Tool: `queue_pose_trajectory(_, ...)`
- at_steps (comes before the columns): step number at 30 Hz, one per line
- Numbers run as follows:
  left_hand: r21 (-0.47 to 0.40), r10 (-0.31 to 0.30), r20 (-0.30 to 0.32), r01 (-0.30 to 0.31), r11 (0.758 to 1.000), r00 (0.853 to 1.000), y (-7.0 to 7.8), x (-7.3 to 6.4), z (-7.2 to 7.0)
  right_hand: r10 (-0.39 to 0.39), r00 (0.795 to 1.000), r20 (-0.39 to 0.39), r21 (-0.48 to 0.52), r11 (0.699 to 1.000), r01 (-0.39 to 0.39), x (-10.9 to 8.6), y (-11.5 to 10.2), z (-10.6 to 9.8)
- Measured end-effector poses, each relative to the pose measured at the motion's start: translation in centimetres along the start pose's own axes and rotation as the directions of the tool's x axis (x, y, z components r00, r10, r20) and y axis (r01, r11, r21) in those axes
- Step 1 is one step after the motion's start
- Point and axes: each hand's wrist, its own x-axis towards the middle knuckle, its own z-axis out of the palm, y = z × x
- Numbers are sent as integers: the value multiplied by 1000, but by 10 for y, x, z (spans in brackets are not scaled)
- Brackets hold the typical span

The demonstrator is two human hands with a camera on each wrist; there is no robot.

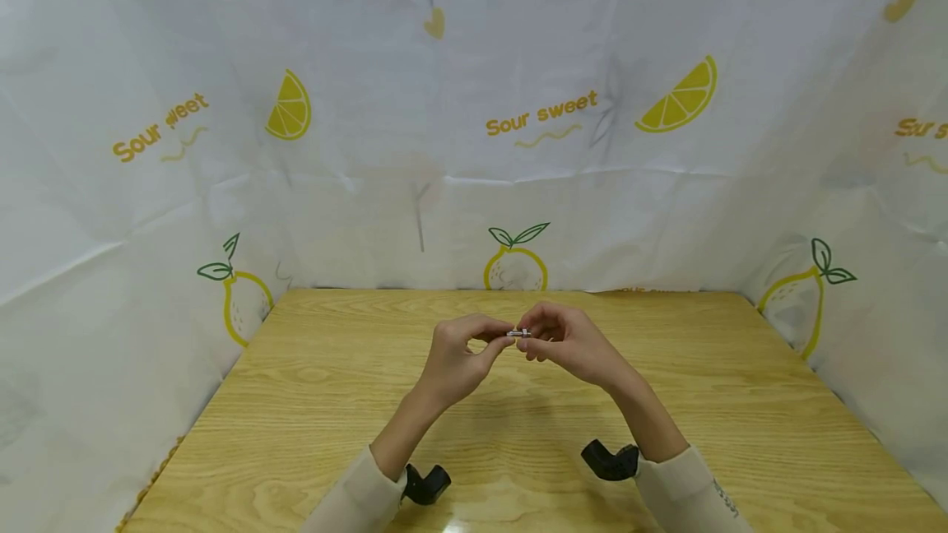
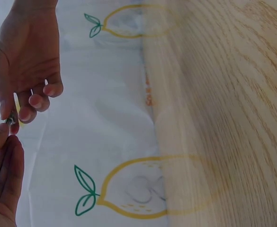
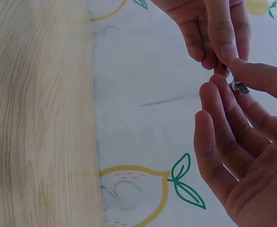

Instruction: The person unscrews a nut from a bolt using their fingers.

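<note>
While the left hand [image 1: 457, 360] pinches the bolt [image 3: 243, 89], the right hand [image 1: 576, 345] tends its nut [image 3: 235, 85].
Bolt held in the air above the table [image 1: 311, 426]; right thumb and index finger curl about the nut. Step in hand, probably: turning the nut, direction unclear. Next move seems to call for a steady left pinch and small right-finger twists.
</note>
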Motion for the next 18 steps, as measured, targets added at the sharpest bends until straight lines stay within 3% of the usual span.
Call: queue_pose_trajectory(18,1,-5,2,5,1000,1000,-1,0,0,3,1000,7,0,1000,-3,0,-1,0)
